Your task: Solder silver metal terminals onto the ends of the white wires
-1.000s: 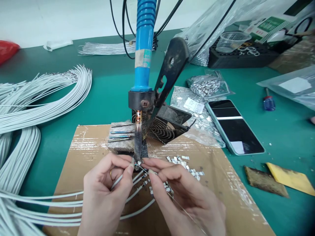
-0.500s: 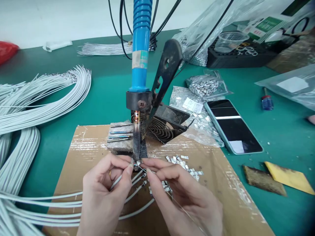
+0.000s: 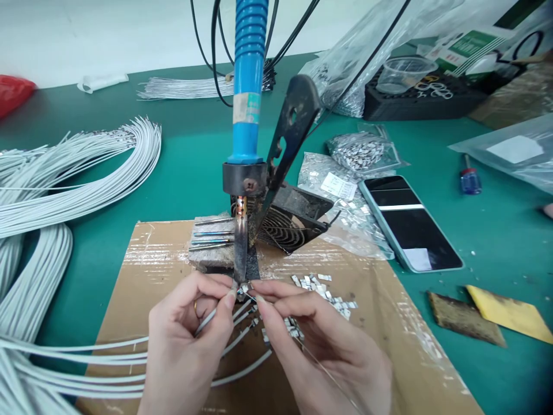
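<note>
A blue-handled soldering iron point(image 3: 247, 98) stands fixed upright in a black holder, its tip point(image 3: 241, 259) pointing down at a sheet of cardboard point(image 3: 142, 271). My left hand point(image 3: 190, 340) pinches the end of a white wire point(image 3: 207, 318) just under the tip. My right hand point(image 3: 324, 346) pinches a thin solder wire point(image 3: 319, 369) and holds its end against the same spot. A small metal terminal point(image 3: 244, 288) sits between both sets of fingertips. More white wires lie under my left hand.
Loose metal terminals point(image 3: 324, 288) are scattered on the cardboard. Bundles of white wires point(image 3: 64, 184) fill the left side of the green table. A phone point(image 3: 410, 222), bags of terminals point(image 3: 358, 151), a small fan point(image 3: 285, 227), sponges point(image 3: 488, 317) and a screwdriver point(image 3: 470, 176) lie at the right.
Almost nothing differs: both hands stay pinched at the iron's tip, with only a slight shift of the view.
</note>
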Tool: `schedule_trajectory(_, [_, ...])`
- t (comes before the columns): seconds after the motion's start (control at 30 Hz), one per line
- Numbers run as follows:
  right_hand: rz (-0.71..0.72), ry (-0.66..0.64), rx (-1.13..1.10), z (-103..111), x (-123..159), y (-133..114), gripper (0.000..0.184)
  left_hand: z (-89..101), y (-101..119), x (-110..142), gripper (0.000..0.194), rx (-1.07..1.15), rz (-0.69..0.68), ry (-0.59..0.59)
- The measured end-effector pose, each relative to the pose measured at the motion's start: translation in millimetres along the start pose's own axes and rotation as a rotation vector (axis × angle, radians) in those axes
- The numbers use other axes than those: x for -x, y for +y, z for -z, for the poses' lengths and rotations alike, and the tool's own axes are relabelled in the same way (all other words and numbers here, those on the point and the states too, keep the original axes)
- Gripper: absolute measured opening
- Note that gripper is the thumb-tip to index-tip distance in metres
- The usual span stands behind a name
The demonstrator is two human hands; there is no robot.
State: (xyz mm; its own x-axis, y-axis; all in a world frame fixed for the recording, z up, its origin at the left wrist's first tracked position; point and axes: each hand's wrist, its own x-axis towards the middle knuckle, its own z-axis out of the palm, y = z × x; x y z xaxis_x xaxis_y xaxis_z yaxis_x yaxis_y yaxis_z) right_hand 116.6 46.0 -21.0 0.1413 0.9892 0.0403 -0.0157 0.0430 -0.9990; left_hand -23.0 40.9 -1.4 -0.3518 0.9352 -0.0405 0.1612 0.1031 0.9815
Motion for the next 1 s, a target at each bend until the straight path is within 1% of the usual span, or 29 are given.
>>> schedule_trajectory(0.13, [0.018, 0.014, -0.006, -1, 0, 1, 0.019, -2.4, 1, 1, 0.014, 0.009, 0.009, -0.002])
schedule_trajectory(0.27, [0.052, 0.006, 0.01, -1, 0, 0, 0.019, -8.0, 4, 5, 0.014, 0.077, 0.085, 0.105])
schedule_trajectory(0.3, [0.056, 0.011, 0.014, -1, 0, 0, 0.019, -8.2, 4, 5, 0.013, 0.079, 0.088, 0.114])
schedule_trajectory(0.47, [0.078, 0.052, 0.033, -3, 0, -1, 0.018, 1.1, 0, 4, 0.014, -0.025, 0.011, -0.013])
schedule_trajectory(0.6, [0.065, 0.013, 0.057, -3, -1, -1, 0.019, 6.9, -4, 3, 0.014, -0.038, 0.008, -0.023])
schedule_trajectory(0.77, [0.039, -0.002, 0.055, -2, -1, -1, 0.018, 2.8, -6, 2, 0.014, -0.012, 0.024, -0.03])
schedule_trajectory(0.83, [0.038, 0.0, 0.044, -3, -1, 0, 0.019, -1.0, -4, 3, 0.013, 0.012, 0.035, -0.003])
schedule_trajectory(0.93, [0.048, 0.009, 0.041, -3, 0, 2, 0.018, -5.7, 0, 5, 0.013, 0.047, 0.07, 0.092])
schedule_trajectory(1.0, [0.055, 0.017, 0.037, -4, 0, 2, 0.018, -5.9, 1, 6, 0.014, 0.032, 0.062, 0.09])
